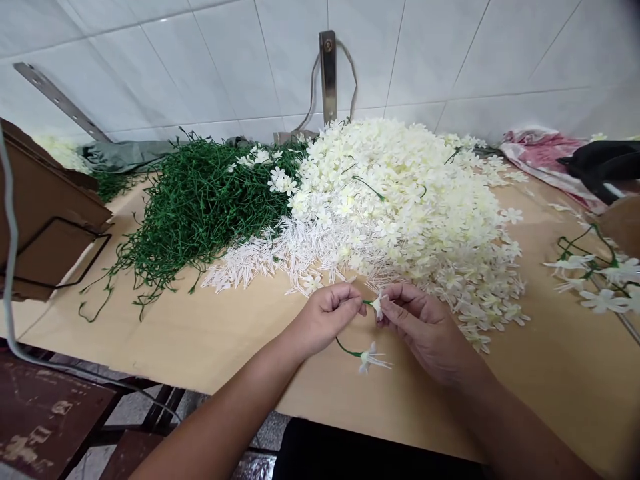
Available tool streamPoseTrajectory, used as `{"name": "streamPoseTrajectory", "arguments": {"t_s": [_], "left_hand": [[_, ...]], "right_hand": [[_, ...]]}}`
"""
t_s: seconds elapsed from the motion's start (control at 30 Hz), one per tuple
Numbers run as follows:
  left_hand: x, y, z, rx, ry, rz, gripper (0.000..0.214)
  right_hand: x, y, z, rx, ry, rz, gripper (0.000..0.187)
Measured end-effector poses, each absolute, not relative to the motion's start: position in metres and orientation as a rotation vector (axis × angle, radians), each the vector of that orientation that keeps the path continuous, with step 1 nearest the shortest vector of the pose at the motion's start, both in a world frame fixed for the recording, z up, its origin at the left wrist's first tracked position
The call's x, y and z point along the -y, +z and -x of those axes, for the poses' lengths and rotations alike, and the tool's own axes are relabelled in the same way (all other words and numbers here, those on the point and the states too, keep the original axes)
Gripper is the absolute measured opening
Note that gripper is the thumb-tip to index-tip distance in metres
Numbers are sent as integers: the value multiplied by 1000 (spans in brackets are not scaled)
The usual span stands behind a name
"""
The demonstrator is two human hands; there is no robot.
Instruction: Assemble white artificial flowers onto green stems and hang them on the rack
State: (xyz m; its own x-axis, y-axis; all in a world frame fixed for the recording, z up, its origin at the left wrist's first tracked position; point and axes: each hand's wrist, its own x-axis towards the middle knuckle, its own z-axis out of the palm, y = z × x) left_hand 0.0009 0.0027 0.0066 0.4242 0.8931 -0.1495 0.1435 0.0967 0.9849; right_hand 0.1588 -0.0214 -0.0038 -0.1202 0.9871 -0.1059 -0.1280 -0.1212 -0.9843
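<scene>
My left hand point(336, 313) is closed in a pinch on a green artificial flower stem. One tip of this stem points right, into a white artificial flower point(377, 305) that the fingers of my right hand point(417, 323) pinch. A second white flower point(367, 359) with thin white stamens hangs below my left hand on a curved green stem end. Just beyond my hands lies a big heap of loose white flowers point(400, 200). White stamens point(250, 265) are piled along its left front, and a tangled heap of green stems point(195, 207) sits to the left.
Several white flowers on green stems point(603, 290) lie at the right. A cardboard box point(50, 213) with a black wire frame stands on the left, near a grey cable point(10, 267). Red-and-white cloth point(543, 160) lies at the back right. A metal bracket point(329, 77) is on the tiled wall.
</scene>
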Motion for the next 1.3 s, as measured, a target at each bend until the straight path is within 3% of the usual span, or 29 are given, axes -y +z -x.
{"name": "streamPoseTrajectory", "arguments": {"t_s": [0.23,1.3], "left_hand": [[-3,5,-1,-1038,646,-1453,16],[-2,-5,5,-982,550,-1820,24]], "right_hand": [[24,1,-153,1237,1171,1270,12],[33,-18,-153,1120,1296,1345,19]]}}
